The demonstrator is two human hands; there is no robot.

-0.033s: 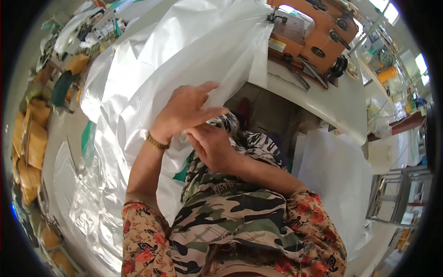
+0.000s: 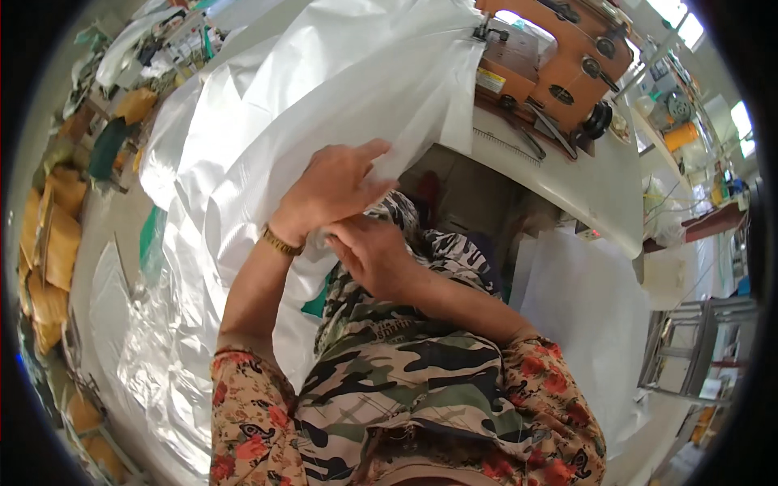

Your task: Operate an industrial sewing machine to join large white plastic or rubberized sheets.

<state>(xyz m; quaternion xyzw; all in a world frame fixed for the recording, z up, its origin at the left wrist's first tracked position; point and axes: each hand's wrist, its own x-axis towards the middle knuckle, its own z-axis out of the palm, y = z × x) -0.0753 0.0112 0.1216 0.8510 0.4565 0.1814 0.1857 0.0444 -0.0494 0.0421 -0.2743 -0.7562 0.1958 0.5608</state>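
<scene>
A large glossy white sheet (image 2: 267, 105) spreads over the table and drapes down at my left, its far corner by the needle area of an orange-brown sewing machine (image 2: 559, 73). My left hand (image 2: 336, 188) is over the sheet, index finger and thumb stretched out and apart, the thumb blurred. Just below it, my right hand (image 2: 373, 255) has its fingers curled together beneath the left palm. A pale scrap or fold shows beside those fingertips, but what they grip is hidden. A gold-coloured watch or bracelet (image 2: 282, 241) circles my left wrist.
On the machine table (image 2: 583, 190), scissors-like metal tools (image 2: 531, 138) lie before the machine. White material (image 2: 579, 300) hangs at my right, near a grey metal stool or frame (image 2: 693, 344). Yellow-brown bundles (image 2: 61, 235) stand along the far left.
My left hand has shifted very slightly to the right and up, and its thumb is more blurred. The view has moved a little. My right hand keeps its place.
</scene>
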